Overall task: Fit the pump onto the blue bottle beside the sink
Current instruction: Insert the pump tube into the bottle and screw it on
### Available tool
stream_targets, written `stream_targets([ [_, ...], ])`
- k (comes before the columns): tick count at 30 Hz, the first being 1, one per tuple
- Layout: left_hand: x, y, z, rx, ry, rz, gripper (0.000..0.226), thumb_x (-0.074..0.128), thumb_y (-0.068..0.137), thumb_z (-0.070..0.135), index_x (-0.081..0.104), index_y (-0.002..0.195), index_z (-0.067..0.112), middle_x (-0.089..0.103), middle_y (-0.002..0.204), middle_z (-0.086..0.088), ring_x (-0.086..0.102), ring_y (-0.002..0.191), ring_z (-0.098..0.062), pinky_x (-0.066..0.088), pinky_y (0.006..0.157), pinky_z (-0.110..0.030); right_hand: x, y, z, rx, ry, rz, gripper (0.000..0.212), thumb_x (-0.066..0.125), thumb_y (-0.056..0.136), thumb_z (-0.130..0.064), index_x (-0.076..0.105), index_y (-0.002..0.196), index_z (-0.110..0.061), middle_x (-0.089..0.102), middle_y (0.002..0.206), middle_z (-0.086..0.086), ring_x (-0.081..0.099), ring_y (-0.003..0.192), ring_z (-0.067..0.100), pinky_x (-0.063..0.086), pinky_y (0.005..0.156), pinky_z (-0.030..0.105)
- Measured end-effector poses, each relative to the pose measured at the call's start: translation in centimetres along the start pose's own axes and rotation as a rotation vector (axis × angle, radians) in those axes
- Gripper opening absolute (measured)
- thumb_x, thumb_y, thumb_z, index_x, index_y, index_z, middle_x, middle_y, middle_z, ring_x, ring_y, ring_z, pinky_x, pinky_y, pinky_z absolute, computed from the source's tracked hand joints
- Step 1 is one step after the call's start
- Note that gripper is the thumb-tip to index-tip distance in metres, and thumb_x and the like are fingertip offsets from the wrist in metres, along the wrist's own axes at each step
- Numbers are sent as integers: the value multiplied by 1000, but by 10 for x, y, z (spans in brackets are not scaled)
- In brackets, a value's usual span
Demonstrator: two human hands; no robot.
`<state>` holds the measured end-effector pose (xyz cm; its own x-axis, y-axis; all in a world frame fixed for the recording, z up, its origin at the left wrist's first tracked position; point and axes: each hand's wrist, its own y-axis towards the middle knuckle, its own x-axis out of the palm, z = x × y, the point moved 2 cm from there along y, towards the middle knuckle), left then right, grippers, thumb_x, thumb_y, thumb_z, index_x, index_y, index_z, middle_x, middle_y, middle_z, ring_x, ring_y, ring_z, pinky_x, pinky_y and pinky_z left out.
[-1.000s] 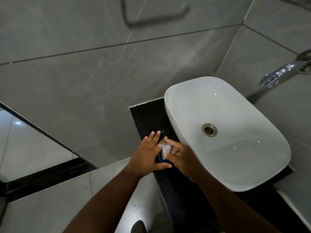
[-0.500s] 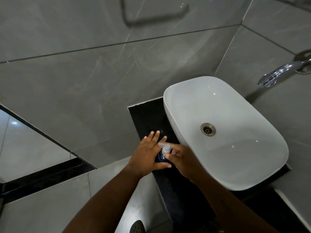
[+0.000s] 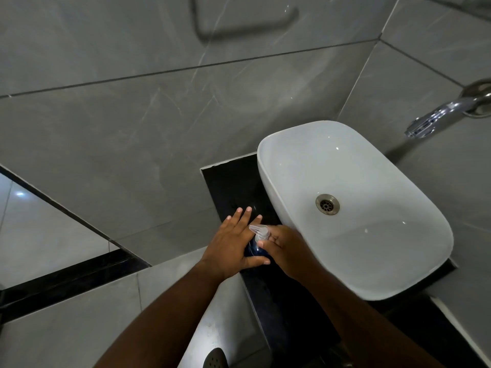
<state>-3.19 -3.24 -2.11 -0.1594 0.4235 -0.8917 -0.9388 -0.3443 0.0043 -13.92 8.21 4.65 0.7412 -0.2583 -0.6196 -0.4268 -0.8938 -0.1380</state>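
1. The left hand is bracing the blue bottle from its left side: the palm is lying against the body, the thumb is curling round the near side, and the fingers are pointing away toward the wall, spread and straight rather than wrapped.

2. The right hand is closing on the pump from the right, its fingertips pinching the collar just below the clear head. How tightly it is gripping cannot be told from this view.

3. The bottle is standing upright between the two hands on the black counter, just beside the left rim of the white sink. Only a small dark blue patch of it is showing in the gap between the hands.

4. The camera is looking almost straight down the bottle's long axis, so pump and bottle are appearing stacked. The pump head's nozzle is pointing away and to the left, toward the left fingers.

5. The relation that matters: the pump is sitting directly above the bottle's neck, on the same upright axis, with the right hand working it and the left hand only steadying. Whether the collar is already threaded fully down is hidden by the fingers.

6. As a judgement, the next move is calling for the right hand to keep turning or pressing along that vertical axis while the left is stopping the bottle from spinning or sliding toward the sink.
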Motion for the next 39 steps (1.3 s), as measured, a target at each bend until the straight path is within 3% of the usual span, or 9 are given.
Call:
stream_targets([
  [3,2,0,-2,9,-8,3,97,46,79,83,9,153,33,-6,160,3,-15,146,-15,-6,116,-38,2,4,0,40,19,-59,40,52,93,-5,44,131,7,53,133,26,54,120,31,37,107,37],
  [8,2,2,-6,40,-5,16,95,40,79,84,12,153,32,-4,158,5,-16,145,-12,-8,114,-34,3,2,0,-16,-78,79,24,56,91,-23,63,108,-7,70,101,11,65,89,19,52,86,34],
  [12,-1,4,-6,55,3,2,94,40,79,82,16,153,29,-4,158,5,-18,144,-12,-9,113,-33,12,1,4,3,-146,150,22,55,91,-30,62,103,-13,70,93,5,61,76,12,44,68,17],
  [19,-1,3,-6,55,14,5,90,38,79,82,27,150,28,3,162,-5,-14,145,-17,-1,117,-41,-7,-3,-15,-142,-222,163,37,63,84,-37,55,116,-20,60,104,-4,57,90,8,44,80,15],
  [22,0,4,-7,59,9,0,83,39,78,86,41,141,32,4,162,-6,-13,145,-17,0,117,-42,-14,10,-17,-44,-341,-74,43,57,90,-33,49,128,-13,53,125,13,54,111,24,43,92,32],
  [25,2,4,-7,41,14,1,86,41,78,86,35,145,33,5,163,-5,-12,145,-17,1,118,-43,-17,13,-21,1,-437,-310,54,56,93,-25,34,139,-7,38,146,13,40,131,25,30,109,30],
  [29,2,3,-5,21,1,-2,93,41,77,87,25,151,34,5,163,-5,-9,147,-20,3,120,-46,-20,7,-25,-64,-321,-102,38,56,91,-19,51,127,-8,54,125,16,53,113,30,43,98,39],
  [34,0,2,-4,20,-21,-1,96,38,76,87,17,153,34,5,163,-5,-10,146,-18,1,119,-44,-7,2,-7,-16,-217,24,52,67,82,-27,49,129,-12,61,116,9,59,104,20,40,85,17],
  [39,1,2,-4,23,-46,24,97,45,76,85,19,152,30,8,163,-5,-9,146,-18,0,117,-42,0,9,2,-35,-196,40,20,68,79,-26,67,94,-13,71,87,9,64,73,18,55,73,35],
])
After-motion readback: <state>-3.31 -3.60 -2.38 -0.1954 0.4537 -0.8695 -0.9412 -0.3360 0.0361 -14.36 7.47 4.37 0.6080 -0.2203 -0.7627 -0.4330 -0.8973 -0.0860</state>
